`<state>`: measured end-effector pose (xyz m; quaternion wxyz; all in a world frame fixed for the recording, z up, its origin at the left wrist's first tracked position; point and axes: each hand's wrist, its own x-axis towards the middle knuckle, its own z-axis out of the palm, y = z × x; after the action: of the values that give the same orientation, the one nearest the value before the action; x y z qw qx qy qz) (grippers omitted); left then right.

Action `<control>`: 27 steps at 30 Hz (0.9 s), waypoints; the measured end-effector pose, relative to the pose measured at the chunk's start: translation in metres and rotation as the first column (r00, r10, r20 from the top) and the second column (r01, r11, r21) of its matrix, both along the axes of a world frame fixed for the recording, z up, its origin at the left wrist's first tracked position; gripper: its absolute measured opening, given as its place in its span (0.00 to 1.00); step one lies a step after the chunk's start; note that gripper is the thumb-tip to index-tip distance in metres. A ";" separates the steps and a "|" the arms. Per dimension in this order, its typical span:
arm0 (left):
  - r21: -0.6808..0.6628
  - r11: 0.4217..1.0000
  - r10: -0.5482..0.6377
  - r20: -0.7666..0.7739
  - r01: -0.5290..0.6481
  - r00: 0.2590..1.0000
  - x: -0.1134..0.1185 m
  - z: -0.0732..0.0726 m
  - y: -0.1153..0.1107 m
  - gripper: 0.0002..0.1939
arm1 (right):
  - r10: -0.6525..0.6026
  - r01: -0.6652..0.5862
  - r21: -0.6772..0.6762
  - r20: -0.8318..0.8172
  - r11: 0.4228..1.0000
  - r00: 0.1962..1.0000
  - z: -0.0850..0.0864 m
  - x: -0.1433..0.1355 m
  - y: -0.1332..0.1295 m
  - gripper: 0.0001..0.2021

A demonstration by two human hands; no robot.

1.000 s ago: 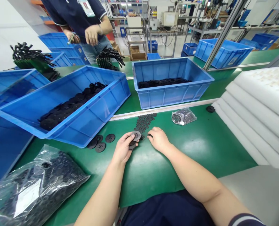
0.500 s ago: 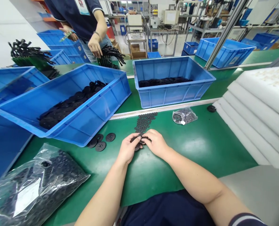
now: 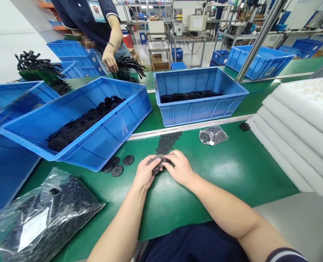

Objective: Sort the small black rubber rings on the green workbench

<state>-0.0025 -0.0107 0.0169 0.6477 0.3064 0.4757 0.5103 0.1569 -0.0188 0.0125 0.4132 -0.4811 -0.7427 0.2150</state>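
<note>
Above the green table, my left hand (image 3: pixel 144 171) is closed round several black plastic discs (image 3: pixel 160 157), its thumb pressing on the top one. My right hand (image 3: pixel 180 168) pinches the right edge of the same top disc between thumb and fingers. Whether a small ring sits between those fingertips is hidden. Just beyond my hands lies a spread of small black rings (image 3: pixel 167 142). To the left, several loose black discs (image 3: pixel 117 170) lie flat on the table.
A blue bin (image 3: pixel 128 120) at the left and a second blue bin (image 3: pixel 202 111) hold black parts. A clear bag of rings (image 3: pixel 68 207) lies front left, a small bag (image 3: pixel 214 135) right. White foam sheets (image 3: pixel 295 142) are stacked at right. A co-worker (image 3: pixel 109 54) stands opposite.
The held discs have tilted so that the top one's face shows more. My right fingers have shifted slightly at its edge. The co-worker's raised hand has moved.
</note>
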 end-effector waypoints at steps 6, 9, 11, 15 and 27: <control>0.063 0.990 0.121 0.023 -0.122 0.992 -0.006 0.003 0.005 0.18 | 0.006 -0.003 -0.041 0.070 0.999 0.998 -0.002 0.004 0.005 0.17; 0.060 0.989 0.135 0.023 -0.136 0.991 -0.008 0.002 0.008 0.18 | 0.026 0.003 -0.103 0.279 0.995 0.960 -0.003 0.004 0.006 0.25; 0.062 0.985 0.160 0.012 -0.161 0.987 -0.008 0.000 0.009 0.18 | 0.063 -0.002 -0.158 0.384 0.988 0.921 -0.004 0.003 0.007 0.31; 0.070 0.981 0.181 0.007 -0.181 0.983 -0.008 -0.003 0.010 0.18 | 0.124 -0.032 -0.201 0.464 0.979 0.877 -0.008 0.002 0.006 0.30; 0.143 0.957 0.261 -0.056 -0.251 0.964 -0.011 0.011 0.010 0.19 | 0.074 -0.020 -0.127 0.441 0.992 0.895 -0.014 0.001 0.009 0.20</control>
<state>-0.0132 -0.0007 0.0274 0.5360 0.3039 0.4996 0.6089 0.1583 -0.0099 -0.0010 0.1980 -0.5231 -0.8146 0.1533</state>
